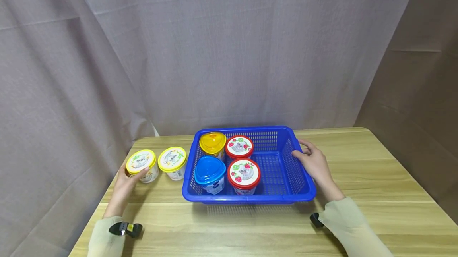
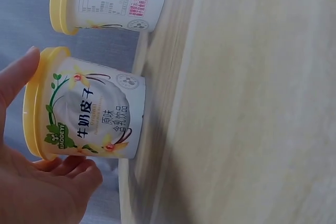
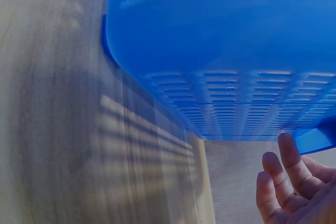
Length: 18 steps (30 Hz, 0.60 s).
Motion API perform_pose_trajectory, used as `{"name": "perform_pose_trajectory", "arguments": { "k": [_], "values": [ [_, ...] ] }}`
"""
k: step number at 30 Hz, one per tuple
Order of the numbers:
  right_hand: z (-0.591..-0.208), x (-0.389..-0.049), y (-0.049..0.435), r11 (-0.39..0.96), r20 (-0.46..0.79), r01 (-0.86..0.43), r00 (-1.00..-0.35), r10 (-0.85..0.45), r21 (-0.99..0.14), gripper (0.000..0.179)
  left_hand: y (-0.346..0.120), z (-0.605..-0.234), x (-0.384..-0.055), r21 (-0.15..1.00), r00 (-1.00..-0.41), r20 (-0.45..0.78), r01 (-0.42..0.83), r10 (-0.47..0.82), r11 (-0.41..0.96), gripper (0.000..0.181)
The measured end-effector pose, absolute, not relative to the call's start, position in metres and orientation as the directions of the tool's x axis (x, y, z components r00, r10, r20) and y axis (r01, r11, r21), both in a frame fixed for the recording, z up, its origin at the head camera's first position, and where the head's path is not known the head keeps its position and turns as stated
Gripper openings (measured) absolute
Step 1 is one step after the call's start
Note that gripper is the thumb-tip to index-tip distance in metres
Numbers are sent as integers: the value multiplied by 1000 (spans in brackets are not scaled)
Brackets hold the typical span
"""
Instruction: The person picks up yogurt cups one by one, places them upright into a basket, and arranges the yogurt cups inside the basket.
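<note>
At the left of the table my left hand (image 1: pixel 125 183) holds a yellow-lidded milk-pudding cup (image 1: pixel 142 163), thumb and fingers on either side of the lid. The left wrist view shows this cup (image 2: pixel 86 106) upright, its vanilla-flower label facing the camera. A second yellow-lidded cup (image 1: pixel 173 161) stands just right of it. My right hand (image 1: pixel 316 165) grips the right rim of a blue plastic basket (image 1: pixel 250 198), thumb over the rim. In the right wrist view the fingers (image 3: pixel 294 169) are bent below the rim, against the slotted outer wall of the basket (image 3: pixel 220 40).
Inside the basket's left half sit two red-lidded cups (image 1: pixel 244 174), a blue-lidded cup (image 1: pixel 210 169) and a yellow-orange-lidded one (image 1: pixel 213 142). A wooden table (image 1: pixel 372 193) carries everything. Grey cloth (image 1: pixel 229 50) hangs along the table's back edge.
</note>
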State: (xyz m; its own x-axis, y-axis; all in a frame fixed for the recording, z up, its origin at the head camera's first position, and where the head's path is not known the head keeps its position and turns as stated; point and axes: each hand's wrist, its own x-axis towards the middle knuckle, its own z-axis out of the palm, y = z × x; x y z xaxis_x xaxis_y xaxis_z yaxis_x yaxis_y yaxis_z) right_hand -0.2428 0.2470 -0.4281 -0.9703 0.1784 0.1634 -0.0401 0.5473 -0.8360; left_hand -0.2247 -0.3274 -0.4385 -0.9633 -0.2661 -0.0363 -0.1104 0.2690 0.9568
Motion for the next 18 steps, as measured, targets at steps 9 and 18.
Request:
{"name": "perform_pose_trajectory", "arguments": {
  "k": [9,18],
  "values": [
    [-428,-243,247,530,148,-32,-973,178,-848,61,-329,-441,-226,956,-957,-58,-135,-284,259,107],
    [-430,-243,247,511,139,-34,-976,169,-859,61,-330,-443,-227,953,-955,-59,-141,-291,269,108]
  ]
}}
